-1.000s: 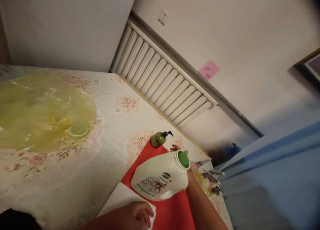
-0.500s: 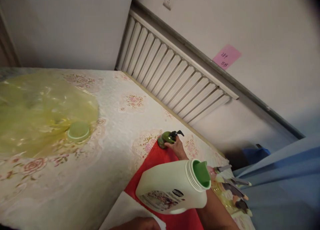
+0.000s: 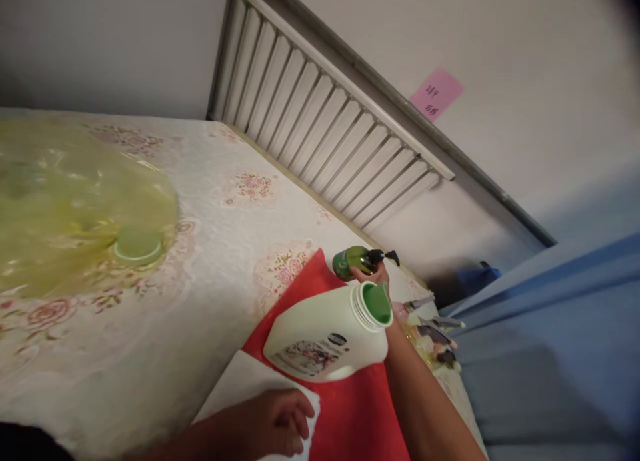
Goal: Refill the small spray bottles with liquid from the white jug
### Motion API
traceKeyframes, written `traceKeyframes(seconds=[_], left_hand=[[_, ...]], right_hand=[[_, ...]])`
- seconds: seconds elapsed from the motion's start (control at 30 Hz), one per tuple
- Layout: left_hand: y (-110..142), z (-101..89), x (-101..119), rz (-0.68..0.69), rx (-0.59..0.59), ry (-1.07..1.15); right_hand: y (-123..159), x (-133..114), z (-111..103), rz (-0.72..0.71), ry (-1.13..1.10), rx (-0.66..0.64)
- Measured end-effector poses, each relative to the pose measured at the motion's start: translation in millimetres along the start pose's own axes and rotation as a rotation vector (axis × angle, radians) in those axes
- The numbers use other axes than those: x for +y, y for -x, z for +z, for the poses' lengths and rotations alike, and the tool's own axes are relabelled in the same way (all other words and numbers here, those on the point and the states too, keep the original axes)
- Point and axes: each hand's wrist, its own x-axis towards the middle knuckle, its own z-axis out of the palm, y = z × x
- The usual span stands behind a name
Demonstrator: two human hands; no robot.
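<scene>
My right hand (image 3: 376,275) is wrapped round a green pump bottle (image 3: 351,261) with a black pump head, beyond the far corner of a red sheet (image 3: 365,414). A large white jug (image 3: 320,334) with a printed label stands on the red sheet in front of my right forearm. Its mouth is uncapped, and a green spout piece (image 3: 379,302) shows inside. Low in the view, my left hand (image 3: 283,417) hovers over or rests on a white sheet (image 3: 235,381); which, I cannot tell. Its fingers are loosely curled and apart, with nothing visible in them.
A yellow translucent plastic bag (image 3: 75,201) lies on the flowered tablecloth (image 3: 215,247) at the left, with a green cap (image 3: 139,244) by its edge. Several bottles (image 3: 430,341) stand at the right by a blue curtain (image 3: 560,341). A white radiator (image 3: 320,101) lines the wall.
My right hand has moved the pump bottle rightward, away from the red sheet's corner. My left hand has come further into view. The camera view has shifted, so the surroundings sit higher and further left.
</scene>
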Motion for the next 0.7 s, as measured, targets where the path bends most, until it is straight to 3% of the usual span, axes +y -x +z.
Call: traceKeyframes(seconds=[0.23, 0.33, 0.47, 0.57, 0.7], left_hand=[[-3, -4.0, -3, 0.037, -0.060, -0.090], [-4, -5.3, -3, 0.025, -0.072, -0.117], [-6, -6.2, -4, 0.029, -0.075, -0.132], [-7, -5.5, -5, 0.052, -0.074, -0.122], [-5, -3.6, 0, 0.036, -0.078, -0.136]], right_hand=[[60, -19, -73, 0.083, 0.061, 0.108], [96, -21, -106, 0.100, 0.134, 0.166], [154, -16, -142, 0.242, 0.120, 0.217], [201, -11, -155, 0.359, 0.048, 0.214], [258, -9, -155, 0.465, 0.061, 0.180]])
